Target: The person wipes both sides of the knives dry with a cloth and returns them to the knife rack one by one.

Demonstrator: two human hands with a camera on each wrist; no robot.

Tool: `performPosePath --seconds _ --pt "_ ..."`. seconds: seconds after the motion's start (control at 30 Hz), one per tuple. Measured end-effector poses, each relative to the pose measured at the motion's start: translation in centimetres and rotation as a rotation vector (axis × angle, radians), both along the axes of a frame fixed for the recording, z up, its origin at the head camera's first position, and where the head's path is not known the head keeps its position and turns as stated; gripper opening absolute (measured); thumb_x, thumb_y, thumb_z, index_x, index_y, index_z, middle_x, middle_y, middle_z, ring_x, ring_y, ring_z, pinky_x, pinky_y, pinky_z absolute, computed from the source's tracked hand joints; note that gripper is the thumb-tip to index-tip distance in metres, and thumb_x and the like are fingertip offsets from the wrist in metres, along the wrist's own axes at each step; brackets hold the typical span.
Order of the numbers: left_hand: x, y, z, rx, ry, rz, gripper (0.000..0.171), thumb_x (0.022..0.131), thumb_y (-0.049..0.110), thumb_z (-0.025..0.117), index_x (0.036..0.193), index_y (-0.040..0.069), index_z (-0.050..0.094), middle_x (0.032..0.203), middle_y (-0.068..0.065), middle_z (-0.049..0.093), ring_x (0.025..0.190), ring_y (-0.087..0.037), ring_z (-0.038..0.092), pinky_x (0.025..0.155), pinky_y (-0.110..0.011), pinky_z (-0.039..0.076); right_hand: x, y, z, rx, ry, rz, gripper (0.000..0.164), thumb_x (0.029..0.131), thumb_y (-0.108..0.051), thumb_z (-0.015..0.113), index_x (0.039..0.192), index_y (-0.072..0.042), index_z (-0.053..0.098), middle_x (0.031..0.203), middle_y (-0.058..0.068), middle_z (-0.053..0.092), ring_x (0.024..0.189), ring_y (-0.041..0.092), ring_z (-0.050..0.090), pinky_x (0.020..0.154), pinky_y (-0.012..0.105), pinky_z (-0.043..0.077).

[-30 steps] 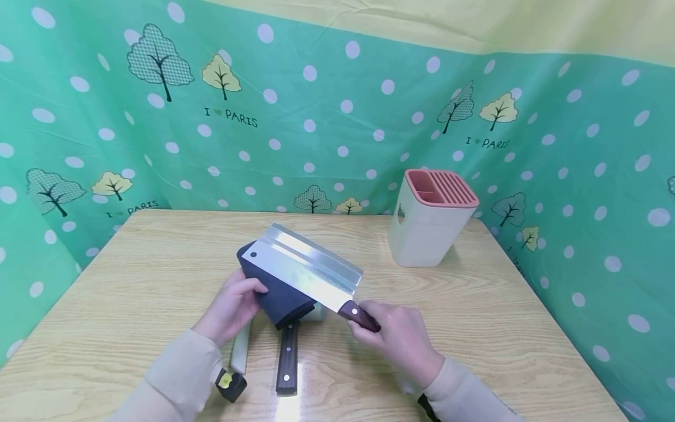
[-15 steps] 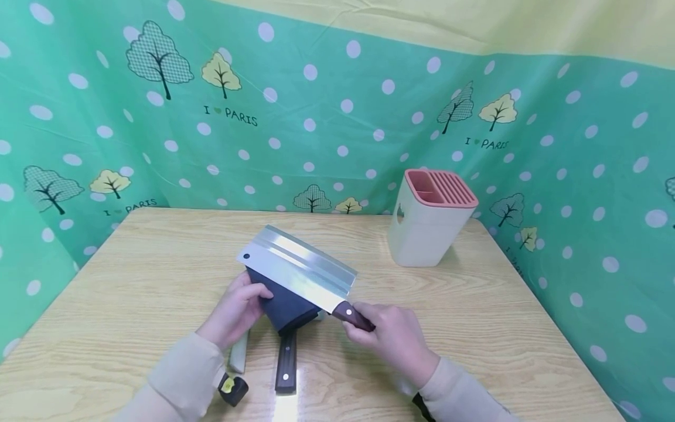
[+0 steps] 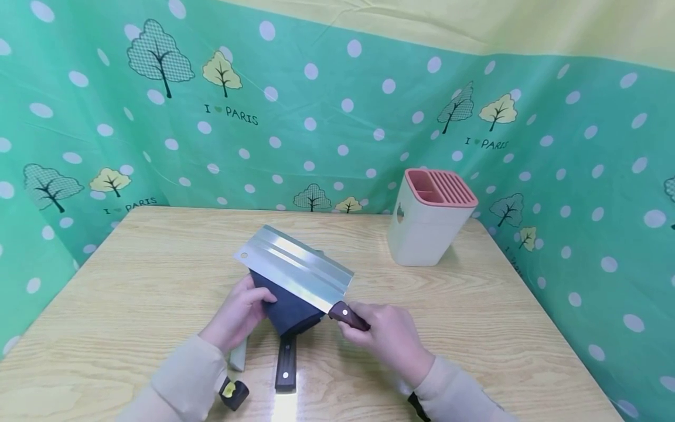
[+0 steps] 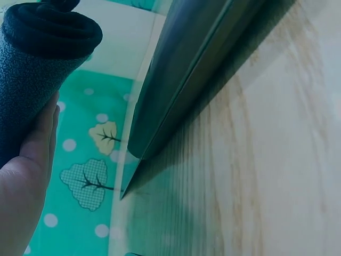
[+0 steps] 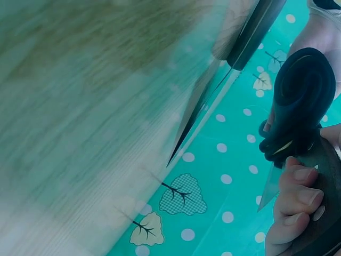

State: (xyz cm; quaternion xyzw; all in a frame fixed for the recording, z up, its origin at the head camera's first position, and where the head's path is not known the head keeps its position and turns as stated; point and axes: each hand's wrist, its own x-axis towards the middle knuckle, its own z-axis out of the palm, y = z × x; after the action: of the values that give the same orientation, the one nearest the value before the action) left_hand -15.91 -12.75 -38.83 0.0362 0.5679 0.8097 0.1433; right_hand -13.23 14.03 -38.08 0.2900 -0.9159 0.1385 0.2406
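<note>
Broad silver cleaver with a dark brown riveted handle (image 3: 300,269) slanted above the middle of the pale wood-grain table (image 3: 132,264), its blade rising toward the left and its handle lower on the right. At the left, a loose beige sleeve (image 3: 181,375) led to the person's left hand (image 3: 239,310), which gripped a dark navy folded cloth (image 3: 290,308), thumb laid over its upper face. The left wrist view showed the end of that cloth rolled in layers. Beside the left cuff was a small black block with a yellow mark (image 3: 234,395), and near it the end of a pale greenish-white strip (image 3: 238,354) showed on the table. Next to the right came a second dark brown handle with pale rivets (image 3: 286,366), lying on the wood and pointing toward the near edge; its upper end ran out of sight beneath the cloth. The blade covered part of the cloth, though whether the two touched could not be told. The person's right hand (image 3: 387,334) held the cleaver by its handle, fingers curled round it. Farthest right, toward the back, stood a white holder with a pink slotted top (image 3: 424,234), well apart from both hands.
</note>
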Motion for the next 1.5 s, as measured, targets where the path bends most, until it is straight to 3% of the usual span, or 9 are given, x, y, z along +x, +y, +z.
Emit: performPosePath --seconds 0.37,0.77,1.2,1.5 --pt "0.5 0.5 -0.1 0.005 0.021 -0.013 0.047 0.074 -0.009 0.045 0.12 -0.002 0.037 0.108 -0.002 0.06 0.099 -0.016 0.06 0.086 -0.033 0.049 0.0 -0.3 -0.2 -0.01 0.022 0.001 0.014 0.073 -0.036 0.069 0.079 -0.023 0.07 0.05 -0.019 0.044 0.041 -0.004 0.028 0.036 0.011 0.017" --pt "0.7 1.2 -0.2 -0.037 -0.002 -0.006 0.057 0.073 -0.008 0.046 0.127 -0.005 0.029 0.113 -0.005 0.056 0.099 -0.015 0.06 0.086 -0.032 0.049 0.1 -0.6 -0.5 -0.02 0.02 -0.001 0.021 0.073 -0.036 0.07 0.087 -0.022 0.073 0.052 -0.017 0.051 0.041 -0.004 0.031 0.037 0.011 0.02" --pt "1.1 1.9 -0.3 -0.039 0.015 -0.011 0.048 0.072 -0.009 0.047 0.118 -0.006 0.031 0.104 -0.003 0.057 0.09 -0.013 0.059 0.079 -0.028 0.049 -0.1 -1.2 0.2 -0.006 -0.042 -0.012 0.016 0.076 -0.037 0.068 0.082 -0.023 0.07 0.053 -0.018 0.049 0.041 -0.004 0.032 0.037 0.012 0.02" --pt "1.4 2.2 0.0 -0.052 -0.013 -0.004 0.051 0.071 -0.009 0.048 0.119 -0.004 0.031 0.109 -0.006 0.054 0.094 -0.014 0.057 0.081 -0.028 0.049 -0.2 -1.3 0.5 0.003 -0.027 -0.009 0.021 0.076 -0.039 0.068 0.088 -0.023 0.073 0.055 -0.016 0.055 0.043 -0.004 0.035 0.039 0.012 0.022"
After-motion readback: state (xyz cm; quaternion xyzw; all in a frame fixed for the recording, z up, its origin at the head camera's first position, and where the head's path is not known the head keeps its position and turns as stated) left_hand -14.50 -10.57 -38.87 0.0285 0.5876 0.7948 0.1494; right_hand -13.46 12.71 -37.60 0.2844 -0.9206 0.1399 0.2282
